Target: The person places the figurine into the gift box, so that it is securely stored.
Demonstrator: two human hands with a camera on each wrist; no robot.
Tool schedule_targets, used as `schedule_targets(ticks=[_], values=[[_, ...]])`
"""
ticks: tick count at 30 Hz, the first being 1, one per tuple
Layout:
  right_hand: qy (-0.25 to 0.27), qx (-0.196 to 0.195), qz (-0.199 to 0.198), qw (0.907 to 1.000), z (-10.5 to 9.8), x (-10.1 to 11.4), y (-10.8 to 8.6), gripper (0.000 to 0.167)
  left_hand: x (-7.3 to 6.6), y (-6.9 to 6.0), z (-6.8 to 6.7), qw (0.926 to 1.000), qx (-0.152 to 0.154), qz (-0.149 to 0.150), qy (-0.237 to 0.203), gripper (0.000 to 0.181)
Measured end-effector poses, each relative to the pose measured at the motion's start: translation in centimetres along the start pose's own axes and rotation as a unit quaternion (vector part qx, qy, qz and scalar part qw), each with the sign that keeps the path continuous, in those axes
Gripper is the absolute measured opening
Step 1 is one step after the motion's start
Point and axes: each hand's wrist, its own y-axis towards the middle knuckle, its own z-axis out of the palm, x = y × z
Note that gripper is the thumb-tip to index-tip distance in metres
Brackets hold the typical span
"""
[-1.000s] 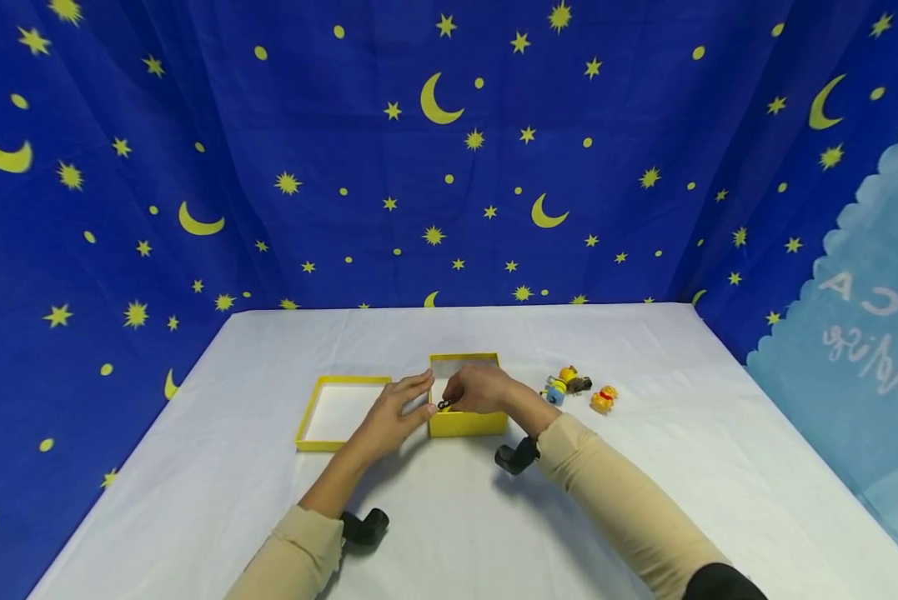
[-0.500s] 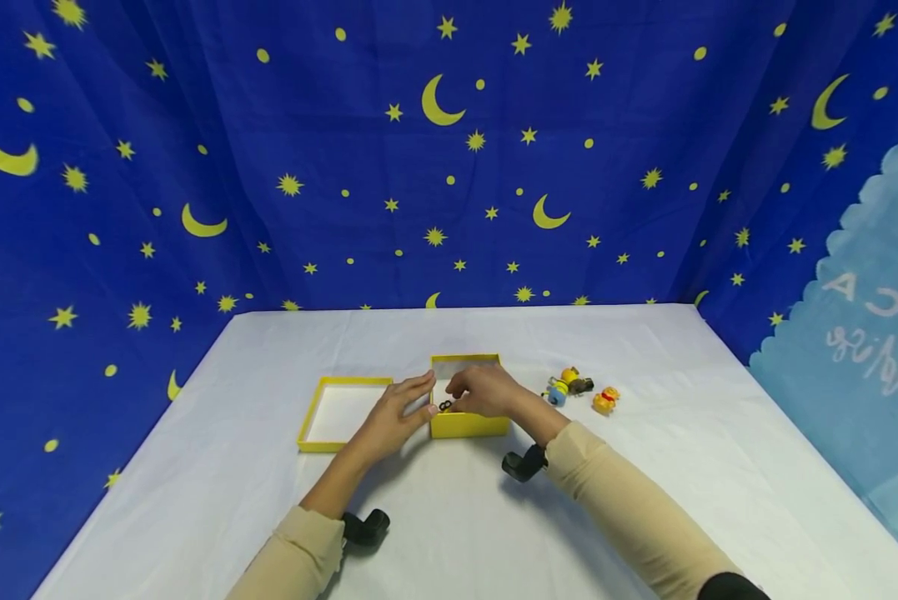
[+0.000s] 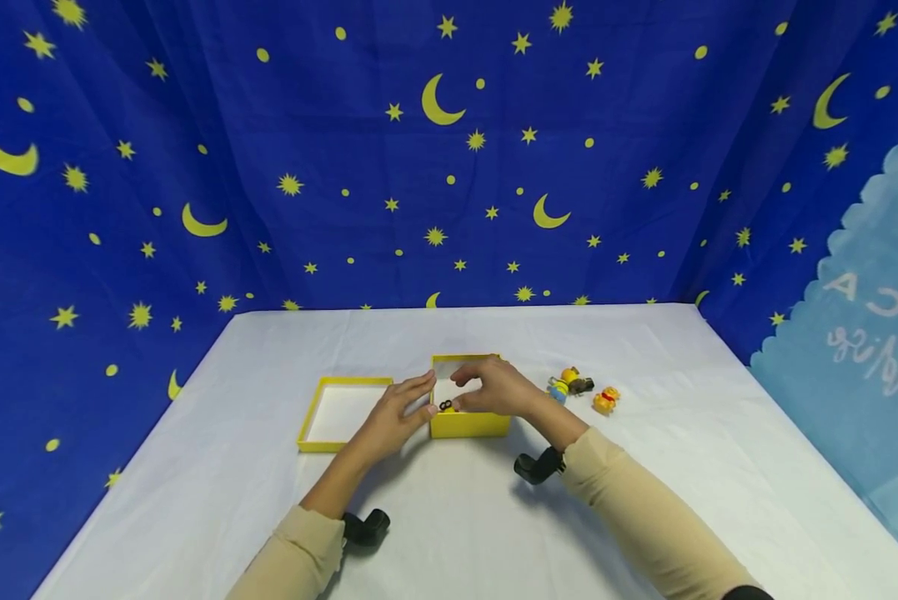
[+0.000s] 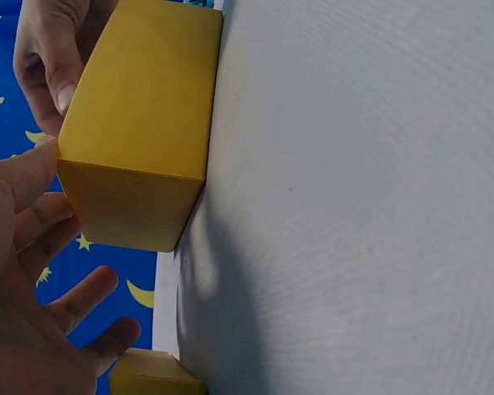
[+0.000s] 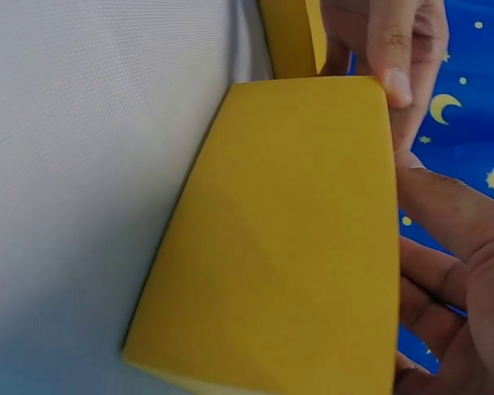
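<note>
A yellow box (image 3: 469,427) with a pale inside stands uncovered at mid-table. My left hand (image 3: 394,421) touches its left front corner with the thumb; the other fingers are spread, as the left wrist view of the same box (image 4: 140,90) shows. Over the box's opening hovers my right hand (image 3: 497,387), thumb and fingers apart with nothing visible between them. A small toy figure (image 3: 447,407) with black goggle-like rings and some yellow lies inside by the front wall, near the right thumb. Most of it is hidden. Both wrist views show only the box's outer walls.
The yellow-rimmed lid (image 3: 313,446) lies inside-up left of the box. Right of it sit a yellow-and-blue toy figure (image 3: 558,390), beside yellow and brown pieces, and an orange bear figure (image 3: 605,401) with red. A blue star-patterned curtain (image 3: 449,208) hangs behind the white table (image 3: 433,533).
My right hand's fingers have spread away from the thumb, and the hand has shifted slightly right, leaving the goggled toy figure in the box. The left hand has stayed on the box corner.
</note>
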Motion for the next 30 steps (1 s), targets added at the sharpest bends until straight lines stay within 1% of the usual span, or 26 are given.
schedule_targets(ticks=[3, 5, 8, 10, 13, 16, 20, 26, 30], values=[[0.011, -0.017, -0.016, 0.9997, -0.3, -0.1, -0.3, 0.045, 0.0, 0.0, -0.1, 1.0000, 0.000, -0.001, -0.002, 0.050], [0.010, -0.029, -0.025, 0.9992, -0.5, -0.2, -0.6, 0.044, 0.1, 0.0, -0.1, 1.0000, -0.001, -0.001, -0.003, 0.049], [0.008, -0.047, -0.027, 0.9985, -0.8, -0.2, -1.1, 0.042, 0.1, 0.1, 0.0, 1.0000, -0.003, 0.000, -0.005, 0.049], [0.007, -0.057, -0.012, 0.9983, -1.0, -0.2, -1.5, 0.042, 0.2, 0.1, 0.1, 1.0000, -0.002, -0.001, -0.004, 0.048], [0.013, -0.070, 0.021, 0.9973, -1.5, -0.2, -2.1, 0.042, 0.2, 0.2, 0.1, 1.0000, -0.001, -0.005, -0.004, 0.048], [0.015, -0.082, 0.045, 0.9955, -2.0, -0.1, -2.7, 0.042, 0.3, 0.2, 0.2, 1.0000, -0.005, -0.001, -0.002, 0.048], [0.015, -0.101, 0.052, 0.9934, -2.5, -0.2, -3.4, 0.043, 0.3, 0.1, 0.2, 0.9999, -0.009, 0.005, 0.000, 0.048], [0.024, -0.116, 0.061, 0.9910, -2.9, -0.8, -4.9, 0.047, 0.3, 0.0, 0.1, 1.0000, -0.001, 0.006, -0.001, 0.050], [0.028, -0.137, 0.072, 0.9875, -3.3, -1.3, -5.9, 0.051, 0.3, 0.0, 0.1, 0.9999, -0.001, 0.011, 0.000, 0.050]])
